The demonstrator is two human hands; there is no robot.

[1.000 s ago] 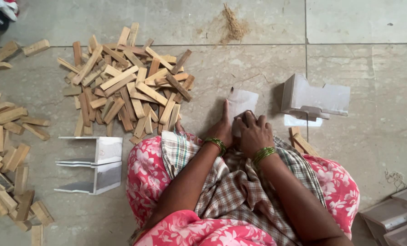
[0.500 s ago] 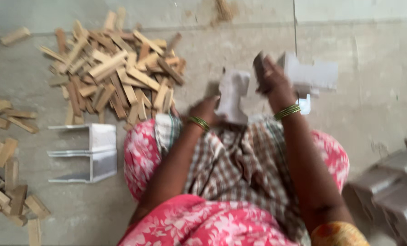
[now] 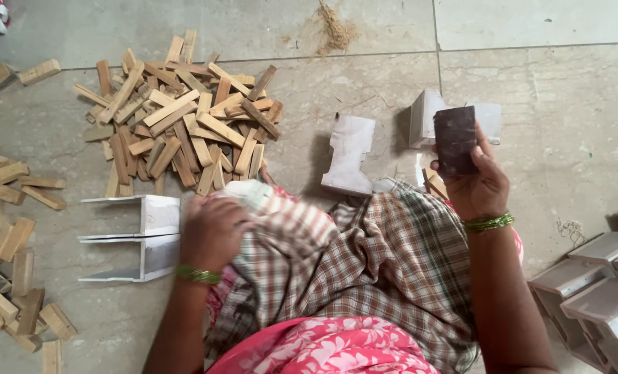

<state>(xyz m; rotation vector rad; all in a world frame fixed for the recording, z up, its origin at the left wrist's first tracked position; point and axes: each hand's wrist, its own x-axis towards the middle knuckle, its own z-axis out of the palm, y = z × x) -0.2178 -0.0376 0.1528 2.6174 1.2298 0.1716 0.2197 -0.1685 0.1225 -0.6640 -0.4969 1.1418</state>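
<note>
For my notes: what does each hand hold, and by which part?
Right hand holds a dark rectangular block by its lower end. Left hand rests on checked cloth.

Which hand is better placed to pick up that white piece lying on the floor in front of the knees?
Probably the left hand: it holds nothing rigid, only touching the checked cloth. The right hand is nearer the white piece but grips a dark block.

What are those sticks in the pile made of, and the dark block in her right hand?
The sticks look like bare, unpainted wood: tan with grain. The dark block looks rough and matte, maybe a sanding block; I can't tell for sure.
</note>
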